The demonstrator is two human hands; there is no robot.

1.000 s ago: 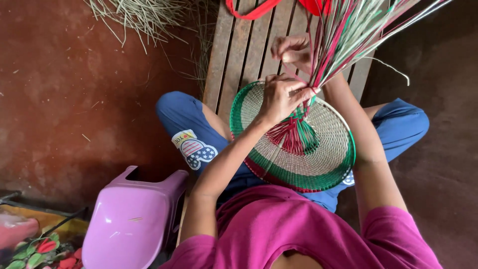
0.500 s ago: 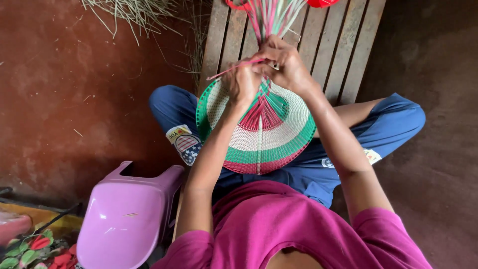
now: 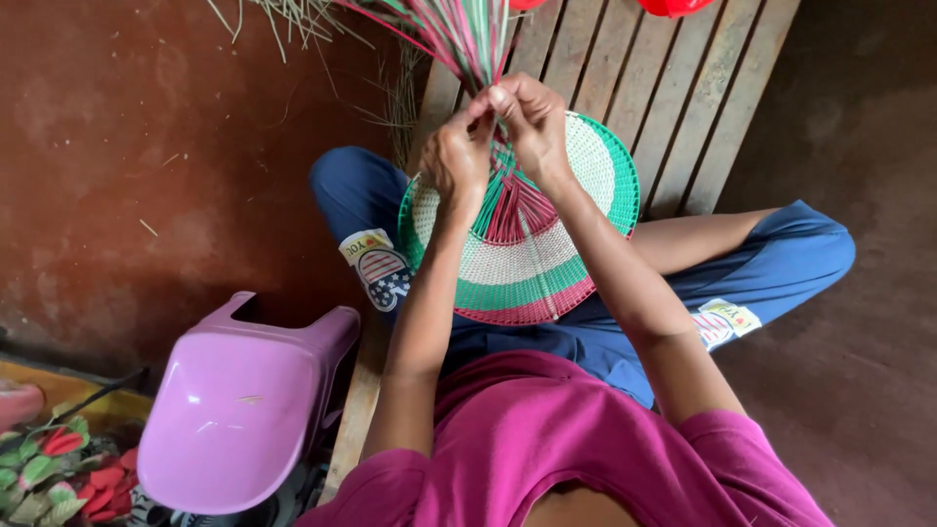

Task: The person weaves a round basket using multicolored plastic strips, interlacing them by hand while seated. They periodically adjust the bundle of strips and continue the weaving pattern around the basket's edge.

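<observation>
Two sewn patches sit on the blue trousers [image 3: 781, 263]: a shield-shaped one in red, white and blue on the left knee [image 3: 381, 265], and a pale rectangular one on the right thigh [image 3: 724, 320]. The round woven fan [image 3: 532, 259], banded white, green and red, rests on the lap with its far edge over the wooden slat bench [image 3: 673, 88]. The left hand [image 3: 457, 156] and right hand [image 3: 527, 119] meet above the fan's centre, both pinched shut on the bundle of loose strips [image 3: 459, 34] that rises from the weave toward the top of the frame. A purple plastic stool [image 3: 239, 410] lies tipped near the left elbow, hemming that side; the right side opens onto bare floor. The floor [image 3: 146, 176] is dull red-brown, scattered with dry straw [image 3: 293, 15] near the bench head. Red and green leaf-shaped pieces [image 3: 59, 473] fill the lower left corner.
</observation>
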